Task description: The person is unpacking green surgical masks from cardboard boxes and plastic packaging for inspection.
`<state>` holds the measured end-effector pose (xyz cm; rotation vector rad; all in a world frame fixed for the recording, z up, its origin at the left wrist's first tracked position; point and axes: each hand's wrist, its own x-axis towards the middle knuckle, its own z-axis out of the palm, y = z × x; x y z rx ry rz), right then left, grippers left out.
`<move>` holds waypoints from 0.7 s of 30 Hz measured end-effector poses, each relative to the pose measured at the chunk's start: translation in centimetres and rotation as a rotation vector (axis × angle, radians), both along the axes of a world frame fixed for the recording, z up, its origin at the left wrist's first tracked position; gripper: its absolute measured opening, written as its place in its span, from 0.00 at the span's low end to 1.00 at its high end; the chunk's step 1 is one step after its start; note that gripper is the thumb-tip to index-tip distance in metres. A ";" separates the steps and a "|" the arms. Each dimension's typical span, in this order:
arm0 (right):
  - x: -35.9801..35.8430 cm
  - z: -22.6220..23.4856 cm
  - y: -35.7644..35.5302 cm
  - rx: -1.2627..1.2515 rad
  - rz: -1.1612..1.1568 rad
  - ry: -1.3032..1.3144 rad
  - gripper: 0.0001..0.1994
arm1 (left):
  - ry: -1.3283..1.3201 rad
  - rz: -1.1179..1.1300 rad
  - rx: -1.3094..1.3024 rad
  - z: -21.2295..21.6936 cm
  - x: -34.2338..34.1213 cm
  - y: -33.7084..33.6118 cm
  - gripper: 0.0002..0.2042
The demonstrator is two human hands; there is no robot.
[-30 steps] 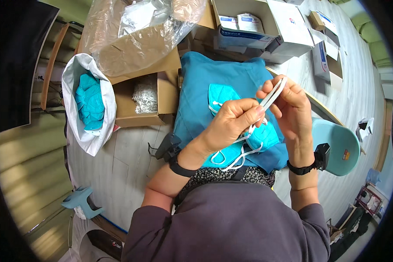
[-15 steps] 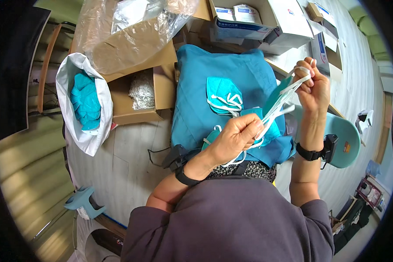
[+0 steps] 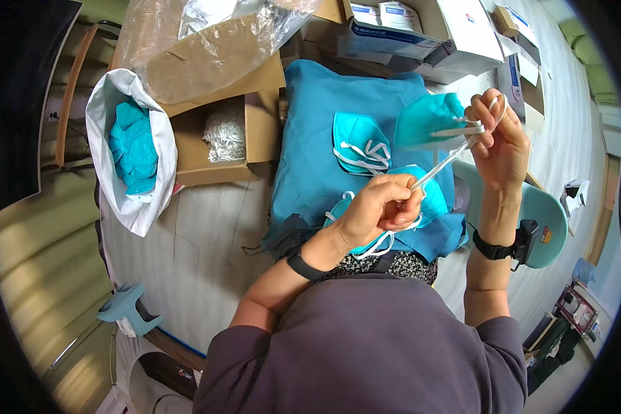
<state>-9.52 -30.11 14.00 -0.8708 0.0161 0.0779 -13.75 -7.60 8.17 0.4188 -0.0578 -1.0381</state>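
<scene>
Between both hands' pinched fingers runs a taut white strap.

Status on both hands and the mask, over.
Left hand pinching white strap. Right hand holding teal mask up, strap taut. Nothing obstructing.

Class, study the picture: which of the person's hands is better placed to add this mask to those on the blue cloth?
Probably the right hand: it holds the teal mask, while the left hand pinches only the white strap.
</scene>
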 end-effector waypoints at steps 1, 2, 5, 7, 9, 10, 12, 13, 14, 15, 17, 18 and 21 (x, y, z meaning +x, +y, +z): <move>-0.1 0.0 0.4 -0.021 -0.012 -0.012 0.08 | -0.005 0.003 0.041 0.2 0.2 -0.1 0.14; -0.1 -0.1 0.7 -0.043 -0.024 -0.023 0.08 | -0.011 0.006 0.083 0.4 0.3 -0.2 0.15; -0.6 0.3 1.5 -0.115 -0.050 -0.035 0.10 | -0.004 0.010 0.119 0.1 0.7 -0.4 0.18; -0.9 0.5 1.7 -0.148 -0.047 -0.070 0.11 | 0.040 0.030 0.132 -0.3 0.8 -0.6 0.17; -1.4 0.7 1.6 -0.207 -0.082 -0.078 0.12 | 0.067 0.098 0.148 -1.2 0.5 0.1 0.16; -1.6 0.9 1.7 -0.236 -0.101 -0.081 0.13 | 0.026 0.127 0.192 -1.5 0.4 0.8 0.16; -2.0 1.2 2.0 -0.315 -0.123 -0.127 0.13 | -0.050 0.203 0.361 -2.6 0.3 2.6 0.16; -2.3 1.3 2.2 -0.354 -0.138 -0.147 0.13 | -0.085 0.220 0.441 -3.1 0.6 3.9 0.15; -2.6 1.3 2.2 -0.367 -0.132 -0.167 0.13 | -0.115 0.233 0.538 -3.3 1.0 5.1 0.15; -3.0 1.4 2.3 -0.441 -0.100 -0.158 0.13 | -0.146 0.245 0.629 -3.3 1.5 6.2 0.15; -4.0 1.3 2.7 -0.579 -0.033 -0.143 0.14 | -0.145 0.242 0.771 -3.3 2.5 8.0 0.15; -4.7 1.2 2.7 -0.681 0.074 -0.130 0.16 | -0.196 0.296 0.906 -3.7 2.7 8.3 0.14; -5.6 3.0 4.3 -1.063 0.530 -0.282 0.12 | -0.701 0.528 1.356 -6.9 3.8 8.3 0.14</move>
